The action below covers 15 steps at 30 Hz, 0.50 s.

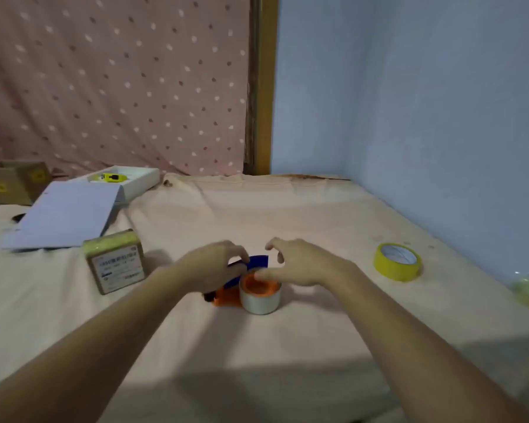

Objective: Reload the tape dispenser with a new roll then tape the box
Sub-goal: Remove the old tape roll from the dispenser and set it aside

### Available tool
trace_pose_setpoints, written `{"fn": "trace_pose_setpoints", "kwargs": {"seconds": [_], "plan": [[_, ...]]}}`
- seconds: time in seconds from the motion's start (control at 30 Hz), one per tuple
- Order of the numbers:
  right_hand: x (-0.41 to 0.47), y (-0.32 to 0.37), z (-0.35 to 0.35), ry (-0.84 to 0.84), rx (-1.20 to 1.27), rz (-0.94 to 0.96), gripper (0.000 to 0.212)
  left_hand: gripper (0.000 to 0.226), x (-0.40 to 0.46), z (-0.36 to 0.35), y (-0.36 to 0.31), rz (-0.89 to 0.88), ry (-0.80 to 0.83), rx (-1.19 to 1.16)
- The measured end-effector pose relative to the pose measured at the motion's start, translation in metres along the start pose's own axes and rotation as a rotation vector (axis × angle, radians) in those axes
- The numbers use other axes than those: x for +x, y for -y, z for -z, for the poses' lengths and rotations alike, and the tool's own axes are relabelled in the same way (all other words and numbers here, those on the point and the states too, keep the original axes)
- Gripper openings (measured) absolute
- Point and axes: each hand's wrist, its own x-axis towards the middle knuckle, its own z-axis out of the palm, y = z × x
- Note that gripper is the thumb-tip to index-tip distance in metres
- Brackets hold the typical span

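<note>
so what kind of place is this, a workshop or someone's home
Probably a home room, not a workshop: a dotted pink curtain hangs behind, a cloth-covered surface serves as the worktop, and the blue wall is bare.

Matt peach cloth (318, 215) covers the table; the yellow tape roll (397, 262) looks glossy.

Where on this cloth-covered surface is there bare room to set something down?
Bare cloth lies between the right hand and the yellow tape roll, and behind both hands toward the wall. It is crowded at left around the labelled box and white sheet.
</note>
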Motion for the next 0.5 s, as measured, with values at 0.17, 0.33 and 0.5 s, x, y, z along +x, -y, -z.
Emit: {"fn": "trace_pose_setpoints", "kwargs": {"seconds": [0.17, 0.33, 0.5], "plan": [[-0.008, 0.004, -0.041, 0.024, 0.013, -0.025, 0.078, 0.042, -0.011, -0.028, 0.005, 0.054, 0.041, -0.054], [-0.016, 0.006, -0.050, -0.064, 0.154, -0.048, 0.058, 0.042, -0.010, -0.033, 0.012, 0.096, -0.065, -0.084], [-0.010, -0.007, -0.044, -0.136, 0.468, 0.004, 0.066, 0.038, -0.014, -0.043, 0.026, 0.056, -0.084, -0.060]]}}
